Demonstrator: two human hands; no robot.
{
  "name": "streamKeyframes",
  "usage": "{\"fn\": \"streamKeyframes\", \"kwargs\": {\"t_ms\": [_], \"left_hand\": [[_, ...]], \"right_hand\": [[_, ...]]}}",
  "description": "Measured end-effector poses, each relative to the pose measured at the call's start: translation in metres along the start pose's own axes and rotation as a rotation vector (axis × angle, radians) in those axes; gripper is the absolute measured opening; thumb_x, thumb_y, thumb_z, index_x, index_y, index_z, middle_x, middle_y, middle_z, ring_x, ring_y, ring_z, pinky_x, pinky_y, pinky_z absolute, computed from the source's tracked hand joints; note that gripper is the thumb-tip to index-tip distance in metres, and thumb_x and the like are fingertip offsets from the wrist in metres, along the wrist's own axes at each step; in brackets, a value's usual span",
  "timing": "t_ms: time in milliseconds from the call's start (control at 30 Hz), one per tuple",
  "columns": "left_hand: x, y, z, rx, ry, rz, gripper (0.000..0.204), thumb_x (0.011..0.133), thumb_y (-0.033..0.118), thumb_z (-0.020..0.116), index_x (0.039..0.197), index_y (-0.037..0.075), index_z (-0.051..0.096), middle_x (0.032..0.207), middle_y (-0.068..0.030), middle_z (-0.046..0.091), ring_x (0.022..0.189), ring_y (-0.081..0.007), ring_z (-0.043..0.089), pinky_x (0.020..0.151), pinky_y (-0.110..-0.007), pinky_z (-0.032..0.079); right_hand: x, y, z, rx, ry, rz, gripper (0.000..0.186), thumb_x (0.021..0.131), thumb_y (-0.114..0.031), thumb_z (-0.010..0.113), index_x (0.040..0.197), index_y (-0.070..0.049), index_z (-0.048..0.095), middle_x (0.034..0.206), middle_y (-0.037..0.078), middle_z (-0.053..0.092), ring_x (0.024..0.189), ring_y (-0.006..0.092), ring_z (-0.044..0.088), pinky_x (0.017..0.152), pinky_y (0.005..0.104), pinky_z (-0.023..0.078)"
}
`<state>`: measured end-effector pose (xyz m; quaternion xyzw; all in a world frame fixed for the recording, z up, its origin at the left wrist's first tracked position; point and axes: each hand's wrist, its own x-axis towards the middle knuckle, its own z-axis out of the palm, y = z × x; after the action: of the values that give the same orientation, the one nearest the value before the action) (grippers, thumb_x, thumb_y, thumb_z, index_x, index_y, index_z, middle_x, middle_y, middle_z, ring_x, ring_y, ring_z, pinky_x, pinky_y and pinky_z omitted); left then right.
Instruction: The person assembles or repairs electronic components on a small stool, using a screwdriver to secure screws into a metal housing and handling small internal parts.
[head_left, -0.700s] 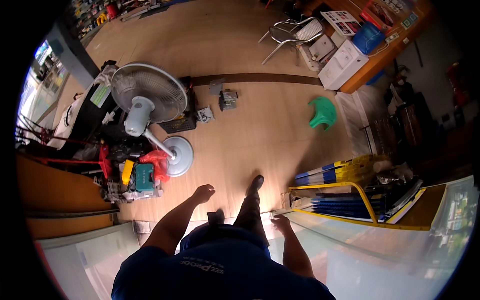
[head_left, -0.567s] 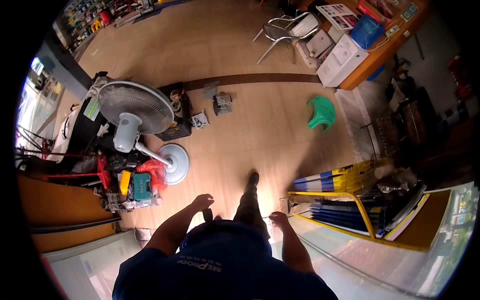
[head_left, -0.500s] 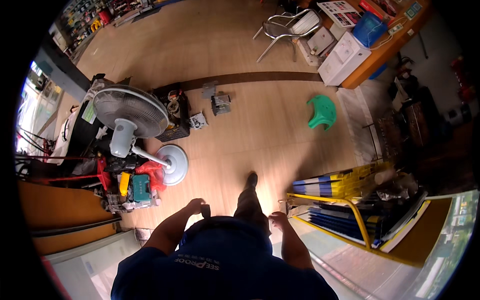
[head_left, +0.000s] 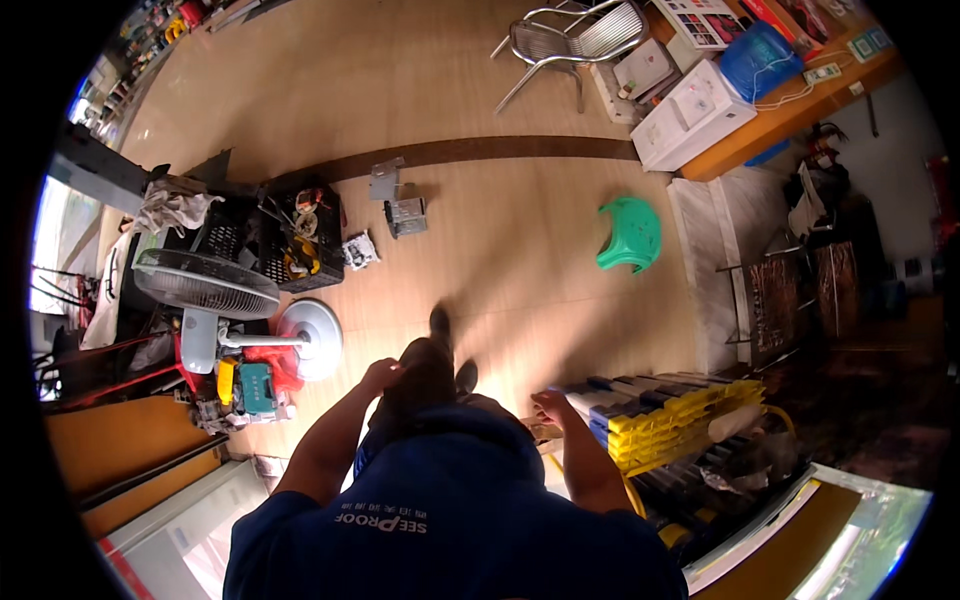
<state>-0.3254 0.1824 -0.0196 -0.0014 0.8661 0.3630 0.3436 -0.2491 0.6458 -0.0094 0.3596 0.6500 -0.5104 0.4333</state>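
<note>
The pedestal fan stood left, apart from the left hand, whose closure could not be told. The right hand, loosely open and seemingly empty, hung just beside the yellow-and-blue stack, near right; safe walking called for clearance there.

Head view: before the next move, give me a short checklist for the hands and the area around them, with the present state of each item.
1. Left hand free: ok, no held object shows.
2. Right hand free: cannot tell, its curled fingers hide the palm.
3. Right hand clear of the yellow and blue stack: cannot tell, it appears close beside it and the gap is unclear.
4. Floor ahead free of loose items: not ok, a metal part and a silvery packet lie there.
5. Fan standing: ok, on its round base.
6. Green stool apart from the shoes: ok.
</note>
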Motion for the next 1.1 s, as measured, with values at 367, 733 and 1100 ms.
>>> {"fn": "streamKeyframes", "kwargs": {"t_ms": [367, 733, 1100], "left_hand": [[0.18, 0.065, -0.014, -0.046, -0.16, -0.181, 0.043, 0.089, 0.043, 0.054, 0.103, 0.004, 0.067, 0.103, -0.0169, 0.067, 0.1, -0.0348, 0.062, 0.087, -0.042, 0.049], [0.329, 0.181, -0.118, 0.091, -0.265, -0.087, 0.042, 0.087, 0.043, 0.057, 0.103, 0.004, 0.066, 0.106, -0.0183, 0.066, 0.104, -0.0342, 0.06, 0.089, -0.041, 0.047], [0.382, 0.328, -0.021, -0.133, -0.509, -0.066, 0.035, 0.086, 0.036, 0.062, 0.108, 0.01, 0.064, 0.103, -0.0148, 0.067, 0.096, -0.0315, 0.063, 0.085, -0.04, 0.049]], "right_hand": [[0.053, -0.178, -0.076, -0.803, -0.409, -0.05, 0.057, 0.09, -0.057, 0.048, 0.103, -0.005, 0.066, 0.084, 0.015, 0.065, 0.077, 0.0301, 0.066, 0.056, 0.044, 0.055], [0.056, -0.282, -0.211, -0.048, -0.472, -0.193, 0.032, 0.09, -0.031, 0.062, 0.091, 0.001, 0.063, 0.076, 0.012, 0.065, 0.061, 0.0191, 0.062, 0.055, 0.0315, 0.053], [0.155, -0.454, -0.326, -0.555, -0.638, -0.147, 0.031, 0.083, -0.031, 0.067, 0.076, 0.0, 0.063, 0.063, 0.008, 0.062, 0.06, 0.0159, 0.061, 0.057, 0.033, 0.048]]}}
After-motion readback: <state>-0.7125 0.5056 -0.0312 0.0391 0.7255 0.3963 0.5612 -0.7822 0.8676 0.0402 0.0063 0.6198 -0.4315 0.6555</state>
